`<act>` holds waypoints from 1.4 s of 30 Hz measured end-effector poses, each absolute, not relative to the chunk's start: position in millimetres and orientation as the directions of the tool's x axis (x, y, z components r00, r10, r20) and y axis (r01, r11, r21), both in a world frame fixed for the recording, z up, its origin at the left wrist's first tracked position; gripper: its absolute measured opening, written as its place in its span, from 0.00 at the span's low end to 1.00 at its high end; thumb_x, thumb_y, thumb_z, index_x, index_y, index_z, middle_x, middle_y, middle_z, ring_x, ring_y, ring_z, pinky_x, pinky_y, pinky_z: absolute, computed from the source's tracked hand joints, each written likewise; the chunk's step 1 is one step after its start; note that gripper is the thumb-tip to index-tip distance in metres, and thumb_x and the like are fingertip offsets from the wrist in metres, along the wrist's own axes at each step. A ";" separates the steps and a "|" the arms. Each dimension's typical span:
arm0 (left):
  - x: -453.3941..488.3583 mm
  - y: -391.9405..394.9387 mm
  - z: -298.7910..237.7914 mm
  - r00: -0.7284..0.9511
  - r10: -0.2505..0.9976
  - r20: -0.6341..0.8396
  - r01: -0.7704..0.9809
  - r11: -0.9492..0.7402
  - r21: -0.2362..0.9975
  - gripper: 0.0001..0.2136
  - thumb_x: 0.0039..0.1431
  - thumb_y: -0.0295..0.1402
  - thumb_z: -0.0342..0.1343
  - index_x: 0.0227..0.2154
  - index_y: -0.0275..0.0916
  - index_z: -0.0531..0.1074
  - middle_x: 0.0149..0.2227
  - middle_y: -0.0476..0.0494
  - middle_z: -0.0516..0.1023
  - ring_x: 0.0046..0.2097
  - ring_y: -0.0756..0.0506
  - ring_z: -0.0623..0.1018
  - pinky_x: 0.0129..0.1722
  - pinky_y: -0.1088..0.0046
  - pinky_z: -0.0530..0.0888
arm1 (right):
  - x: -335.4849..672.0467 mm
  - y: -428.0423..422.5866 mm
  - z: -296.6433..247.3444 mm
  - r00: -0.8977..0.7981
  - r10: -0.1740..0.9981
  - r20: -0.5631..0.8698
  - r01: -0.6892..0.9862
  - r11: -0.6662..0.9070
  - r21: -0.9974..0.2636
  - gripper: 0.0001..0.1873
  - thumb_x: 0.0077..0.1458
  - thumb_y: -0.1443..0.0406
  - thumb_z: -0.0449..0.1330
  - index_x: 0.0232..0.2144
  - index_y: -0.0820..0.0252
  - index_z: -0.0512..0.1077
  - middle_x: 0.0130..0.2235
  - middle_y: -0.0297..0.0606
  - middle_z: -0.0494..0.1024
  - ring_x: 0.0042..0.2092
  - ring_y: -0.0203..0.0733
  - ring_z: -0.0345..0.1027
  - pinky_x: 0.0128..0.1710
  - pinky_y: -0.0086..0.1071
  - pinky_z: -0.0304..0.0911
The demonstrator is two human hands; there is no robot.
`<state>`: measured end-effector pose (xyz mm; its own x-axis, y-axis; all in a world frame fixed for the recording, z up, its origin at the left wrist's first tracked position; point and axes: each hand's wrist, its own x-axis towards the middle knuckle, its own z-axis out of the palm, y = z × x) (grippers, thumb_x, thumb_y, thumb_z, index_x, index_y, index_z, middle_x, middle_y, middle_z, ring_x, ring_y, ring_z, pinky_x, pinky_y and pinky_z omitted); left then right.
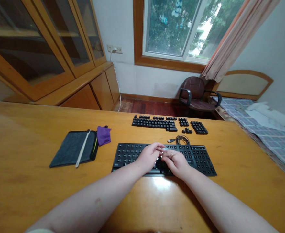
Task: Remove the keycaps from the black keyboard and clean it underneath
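A black keyboard base with its keycaps removed lies on the wooden table in front of me. Both hands rest over its middle. My left hand has its fingers curled and pinched toward a small pale object at the fingertips that I cannot make out. My right hand is curled beside it, fingertips meeting the left hand's. Behind the base, the removed black keycaps are laid out in keyboard order, with the number-pad caps to the right.
A coiled black USB cable lies between the base and the keycaps. A dark grey pouch with a white strip and a purple cloth sit to the left. A brown chair and a bed stand beyond the table.
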<state>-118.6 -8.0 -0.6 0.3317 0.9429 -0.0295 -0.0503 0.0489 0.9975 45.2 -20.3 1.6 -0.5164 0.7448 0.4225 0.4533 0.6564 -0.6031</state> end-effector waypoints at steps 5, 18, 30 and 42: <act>-116.9 -9.0 0.9 0.341 0.939 -0.037 -0.047 0.056 0.997 0.15 0.48 0.18 0.44 0.36 0.35 0.70 0.34 0.45 0.76 0.37 0.49 0.76 0.41 0.71 0.72 | 48.7 -23.9 -2.9 -0.510 0.685 0.520 0.388 0.722 -0.572 0.10 0.59 0.67 0.48 0.28 0.58 0.66 0.25 0.36 0.72 0.29 0.37 0.67 0.31 0.30 0.64; -118.4 -9.2 4.9 0.357 0.934 -0.019 0.068 -0.006 0.998 0.15 0.48 0.20 0.45 0.37 0.36 0.71 0.34 0.45 0.77 0.38 0.47 0.76 0.42 0.70 0.71 | 42.4 -24.9 2.0 -0.503 0.680 0.534 0.493 0.733 -0.469 0.12 0.60 0.65 0.50 0.25 0.58 0.66 0.24 0.35 0.72 0.26 0.35 0.66 0.28 0.28 0.63; -118.9 -9.2 3.5 0.358 0.934 -0.010 0.071 -0.017 0.997 0.14 0.48 0.21 0.45 0.36 0.36 0.71 0.35 0.45 0.76 0.38 0.47 0.76 0.42 0.70 0.71 | 42.8 -26.2 4.1 -0.643 0.612 0.461 0.447 0.788 -0.423 0.12 0.59 0.63 0.51 0.25 0.57 0.67 0.24 0.36 0.72 0.26 0.36 0.65 0.27 0.28 0.61; -119.2 -10.0 10.9 0.374 0.927 -0.020 0.127 -0.029 0.991 0.12 0.50 0.22 0.47 0.37 0.36 0.71 0.35 0.45 0.77 0.39 0.46 0.76 0.43 0.70 0.71 | 43.5 -26.3 1.2 -0.396 0.727 0.562 0.504 0.683 -0.528 0.16 0.61 0.64 0.47 0.24 0.58 0.67 0.18 0.32 0.68 0.24 0.35 0.65 0.26 0.28 0.63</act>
<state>-119.2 -10.0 10.9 0.3739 0.9272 -0.0205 0.1268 -0.0292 0.9915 43.5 -26.3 1.2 -0.3958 0.7266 0.5616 0.5043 0.6830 -0.5283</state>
